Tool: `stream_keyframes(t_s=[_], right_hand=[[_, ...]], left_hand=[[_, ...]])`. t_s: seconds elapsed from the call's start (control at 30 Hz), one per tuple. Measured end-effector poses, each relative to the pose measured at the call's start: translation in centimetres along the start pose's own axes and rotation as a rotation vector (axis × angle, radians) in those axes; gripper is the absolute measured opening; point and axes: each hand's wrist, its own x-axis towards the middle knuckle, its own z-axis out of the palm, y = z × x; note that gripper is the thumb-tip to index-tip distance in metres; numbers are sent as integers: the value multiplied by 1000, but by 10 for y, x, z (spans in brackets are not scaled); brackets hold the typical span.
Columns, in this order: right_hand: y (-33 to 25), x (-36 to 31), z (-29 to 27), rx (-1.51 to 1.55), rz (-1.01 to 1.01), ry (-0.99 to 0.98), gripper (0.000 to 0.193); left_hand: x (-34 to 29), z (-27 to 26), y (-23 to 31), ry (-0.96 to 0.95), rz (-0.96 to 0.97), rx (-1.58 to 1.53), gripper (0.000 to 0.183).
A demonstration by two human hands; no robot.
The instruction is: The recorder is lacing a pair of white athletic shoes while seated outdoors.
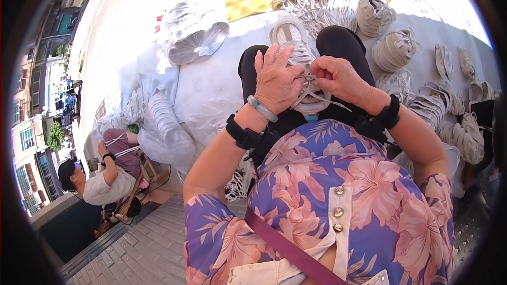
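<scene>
- At the far left, beyond the left edge of the white ground sheet (203, 89), we saw a seated co-worker (103, 182) in a dark cap.
- Nearer us on that sheet, toward its far side, stood a bulging clear plastic bag (195, 50).
- Our left hand (277, 79) lay over the left side of the sneaker, fingers spread across its upper and thumb turned in to the laces; whether that thumb clamped a strand, we could not tell.
- The pale lace-up sneaker (289, 32) rested on our lap between the left knee (252, 59) and right knee (343, 42), its long axis running away from us, toe at the knee edge and slightly left, heel opening toward our waist.
- We had the lacing at mid-shoe, straight ahead and between both hands; the left was nearer the shoe's body, covering part of it, while the right met it only at the lace.
- Our right hand (338, 76) pinched the shoelace (309, 78) between thumb and forefinger, its other fingers curled.
- Past the right knee, we saw bundled shoes (395, 50) on the sheet.
</scene>
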Motion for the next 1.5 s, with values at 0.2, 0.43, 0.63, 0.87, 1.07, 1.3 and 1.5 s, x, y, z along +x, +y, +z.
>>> stream_keyframes(t_s=[0.2, 0.43, 0.63, 0.87, 1.07, 1.3, 1.5], right_hand=[[-4, -4, -1, -27, -15, -42, 16], [17, 5, -14, 4, 91, 70, 38], [26, 9, -17, 110, 144, 259, 38], [29, 23, -11, -270, 50, 334, 19], [45, 29, -29, -45, 240, 397, 18], [4, 9, -14, -175, -86, 359, 16], [10, 19, -6, -432, -281, 274, 16]], left_hand=[[-1, 5, -7, -50, -82, 6, 41], [-2, 3, -18, 200, -23, -269, 41], [-14, -1, -35, 338, -250, -359, 19], [-12, 8, -24, 229, -386, -373, 25], [-8, 13, -29, 320, -524, -687, 29], [-6, 13, -19, 280, -438, -500, 25], [-5, 16, -20, 198, -410, -312, 13]])
